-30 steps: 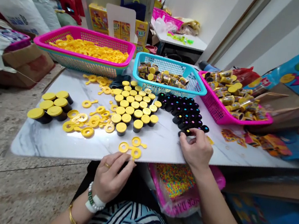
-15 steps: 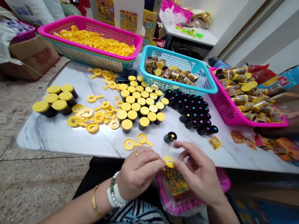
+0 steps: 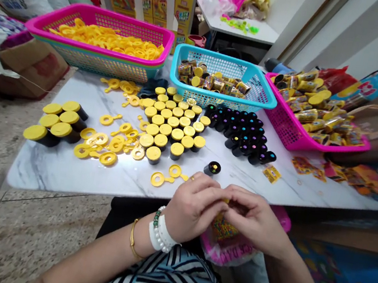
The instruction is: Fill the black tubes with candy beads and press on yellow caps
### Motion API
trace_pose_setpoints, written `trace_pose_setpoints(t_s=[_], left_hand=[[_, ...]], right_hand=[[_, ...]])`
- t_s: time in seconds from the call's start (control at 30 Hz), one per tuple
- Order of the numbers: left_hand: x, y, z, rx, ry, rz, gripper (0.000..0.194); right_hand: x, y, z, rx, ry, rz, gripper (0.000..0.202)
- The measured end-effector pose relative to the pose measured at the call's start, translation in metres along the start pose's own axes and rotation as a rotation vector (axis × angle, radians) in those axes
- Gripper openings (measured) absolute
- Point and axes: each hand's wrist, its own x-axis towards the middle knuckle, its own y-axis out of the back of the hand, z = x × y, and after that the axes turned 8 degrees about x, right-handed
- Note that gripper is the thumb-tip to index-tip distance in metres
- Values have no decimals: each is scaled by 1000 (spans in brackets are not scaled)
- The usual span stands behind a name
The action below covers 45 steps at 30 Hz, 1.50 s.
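Observation:
My left hand (image 3: 196, 205) and my right hand (image 3: 255, 221) meet at the table's front edge, both closed on a small yellow ring piece (image 3: 225, 200) that their fingers mostly hide. Below them is a pink container (image 3: 228, 255) lined with clear plastic, with tiny coloured beads (image 3: 224, 228) inside. One open black cup (image 3: 212, 168) stands just beyond my hands, with small coloured bits in it. Two loose yellow ring pieces (image 3: 157, 179) lie left of my fingers. Black cups with yellow lids (image 3: 176, 134) stand in a group farther back.
Behind the cups are a pink basket (image 3: 103, 13) of yellow rings, a blue basket (image 3: 224, 57) and a right-hand pink basket (image 3: 280, 127) of wrapped tubs. Uncapped black cups (image 3: 242, 145) fill the middle right; more lidded cups (image 3: 61, 129) stand at left.
My hands have come together, and my right hand's fingers have closed in around the yellow ring piece, now mostly covered. The camera view has shifted slightly.

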Motion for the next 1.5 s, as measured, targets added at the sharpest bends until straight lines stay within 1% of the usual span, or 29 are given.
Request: trace_pose_setpoints(t_s=[0.07, 0.13, 0.17, 0.2, 0.27, 0.3, 0.37, 0.4, 0.47, 0.53, 0.63, 0.7, 0.8, 0.93, 1.07, 1.17, 1.23, 1.3, 1.4, 1.5], left_hand=[[3, -1, -2, 39, 84, 46, 28], [6, -4, -6, 124, 166, 82, 39], [8, -5, -9, 178, 191, 83, 45], [11, -8, -12, 233, 204, 71, 51], [16, -13, -18, 333, 214, 9, 61], [19, -16, -21, 370, 217, -35, 62], [24, -19, -24, 417, 227, -124, 51], [25, -20, -25, 432, 231, -158, 42], [25, -19, -26, 452, 233, -197, 29], [22, -15, -26, 458, 232, -207, 26], [17, -10, -25, 462, 244, -201, 24], [14, -9, -25, 467, 256, -195, 21], [12, -9, -26, 481, 256, -186, 21], [12, -11, -27, 511, 244, -187, 26], [12, -11, -28, 502, 257, -185, 29], [12, -9, -27, 507, 258, -195, 28], [13, -7, -24, 513, 264, -224, 23], [15, -3, -17, 474, 298, -280, 17], [20, 3, -7, 283, 408, -369, 16], [27, 6, -7, 101, 512, -381, 23]], right_hand=[[1, 4, 9, 149, -66, 140, 9], [3, 11, 20, 306, -140, 286, 18], [3, 15, 24, 372, -166, 342, 22], [4, 20, 28, 425, -183, 371, 25], [4, 26, 33, 473, -208, 355, 25], [4, 28, 33, 463, -224, 325, 25], [6, 29, 32, 389, -255, 282, 25], [8, 29, 31, 342, -256, 287, 25], [13, 26, 27, 262, -226, 344, 24], [21, 20, 23, 228, -160, 404, 23], [35, 9, 18, 218, -84, 390, 20], [43, 2, 16, 205, -65, 382, 20], [51, -7, 15, 184, -63, 431, 22], [52, -12, 18, 184, -81, 487, 26], [50, -16, 22, 197, -64, 527, 28], [49, -17, 23, 196, -77, 528, 29], [49, -17, 22, 179, -85, 508, 31], [49, -16, 21, 175, -87, 483, 32], [48, -16, 21, 195, -85, 446, 32], [46, -16, 21, 166, -55, 430, 30]])
